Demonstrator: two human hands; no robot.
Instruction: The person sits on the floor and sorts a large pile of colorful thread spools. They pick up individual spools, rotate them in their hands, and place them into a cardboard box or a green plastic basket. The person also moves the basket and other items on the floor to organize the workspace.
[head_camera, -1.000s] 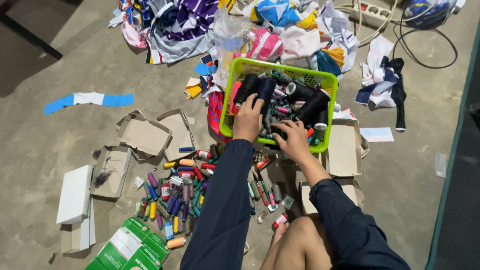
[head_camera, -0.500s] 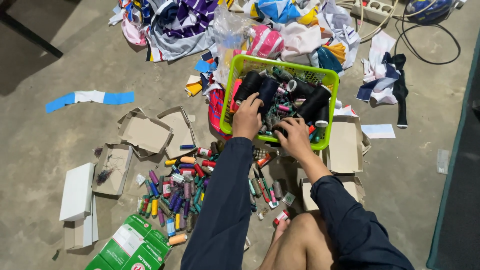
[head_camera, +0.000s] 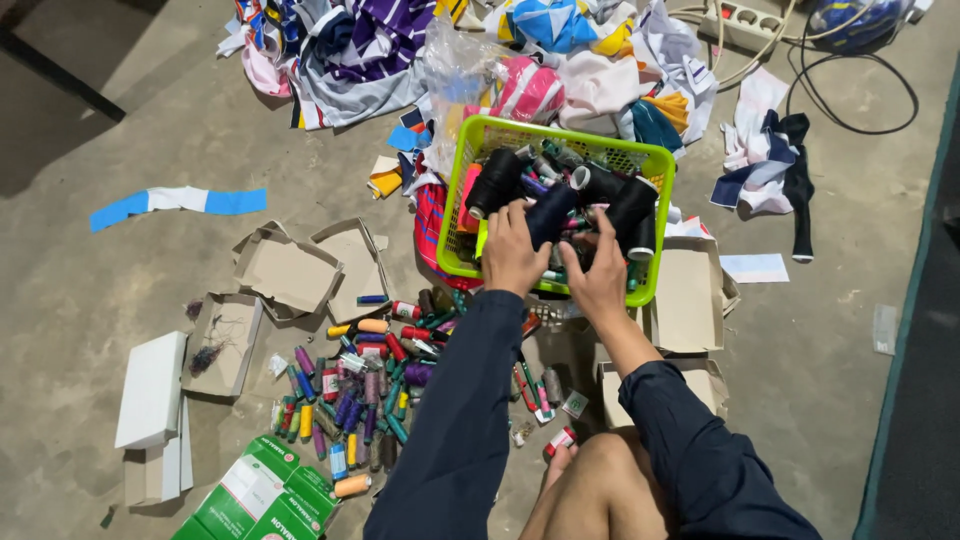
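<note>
While I sit on the grey concrete floor (head_camera: 120, 280), a big heap of bright clothes (head_camera: 480, 50) lies past my green basket (head_camera: 560, 140). Torn cardboard boxes (head_camera: 300, 270) lie open beside a pile of small thread spools (head_camera: 360, 390). My left hand (head_camera: 512, 252) and right hand (head_camera: 600, 275) reach into the basket. My fingers (head_camera: 520, 212) hold a dark blue thread cone (head_camera: 550, 215) between both hands.
</note>
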